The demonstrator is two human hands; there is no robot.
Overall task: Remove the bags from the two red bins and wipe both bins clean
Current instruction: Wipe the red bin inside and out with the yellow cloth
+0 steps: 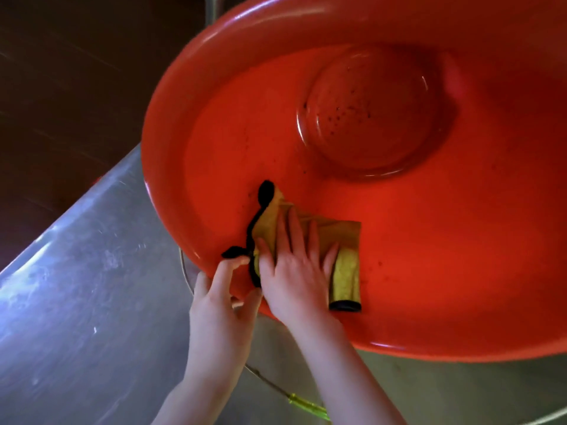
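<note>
A large red bin (460, 271) fills most of the head view, seen from above with its inside facing me. Dark specks dot its round bottom (368, 118). No bag shows in it. A yellow cloth with black edging (343, 271) lies flat on the near inner wall. My right hand (294, 277) presses on the cloth, fingers spread and flat. My left hand (221, 302) grips the bin's near rim, thumb outside and a fingertip over the edge beside the cloth's black corner.
The bin rests on a scratched stainless steel surface (76, 286). A thin metal wire handle with a green grip (306, 406) lies beneath the bin near my forearms. Dark floor (61, 87) shows at the upper left. A metal post (213, 7) stands behind the bin.
</note>
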